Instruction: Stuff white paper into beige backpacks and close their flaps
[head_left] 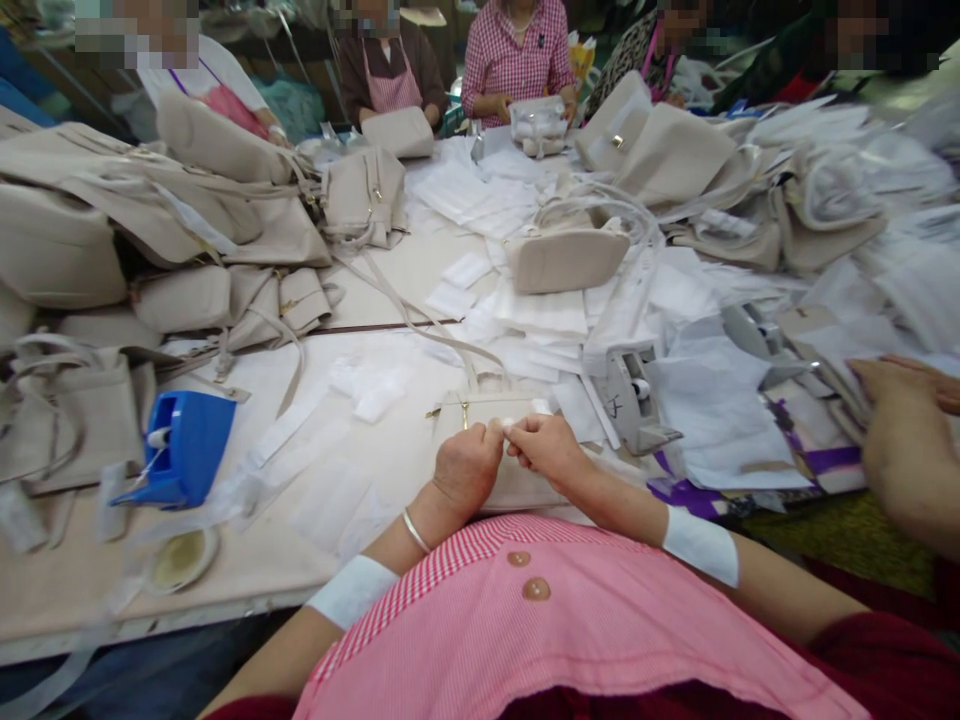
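Observation:
A beige handbag (517, 490) with a gold zipper lies in front of me at the table edge. My left hand (469, 468) is closed in a pinch over the bag's top. Right beside it, my right hand (547, 450) pinches too, fingertips nearly meeting the left ones. Between the fingertips shows a small white piece of wrapping (507, 425); its exact shape is too small to tell. The bag's strap (480, 352) runs away from me across the table. Both forearms cover part of the bag's lower side.
Beige bags (67, 240) are heaped at the left, near a blue tape dispenser (196, 450) and a round tape roll (182, 560). White paper sheets (720, 400) and a grey tape dispenser (634, 400) lie at the right. A co-worker's hand (892, 390) is close by; several people work opposite.

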